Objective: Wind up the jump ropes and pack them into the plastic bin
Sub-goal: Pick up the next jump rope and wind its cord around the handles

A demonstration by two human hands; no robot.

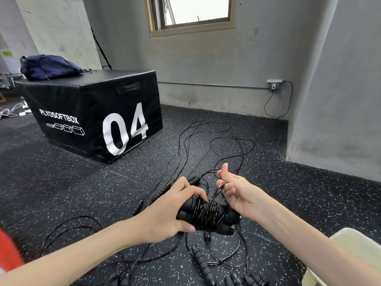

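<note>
Jump rope (pixel 207 215): cord coiled round paired handles, held above floor.
L hand (pixel 175 207): grips handles, steadies bundle.
R hand (pixel 232 187): pinches last cord loop, prob. to tuck it.
Bin (pixel 350 250): near R, pale corner only.

Bin (pixel 350 244): only pale corner in view, cut by right and bottom edges; inside unseen. Handles (pixel 208 215) partly hidden under wound cord and left hand (pixel 165 211). Cord end lost inside right hand (pixel 233 188) grip. Loose handles (pixel 243 280) left of bin cut by bottom edge. Red blur (pixel 8 250) at left edge, unidentifiable. Clutter (pixel 12 112) left of box (pixel 92 112) too small to tell.
</note>
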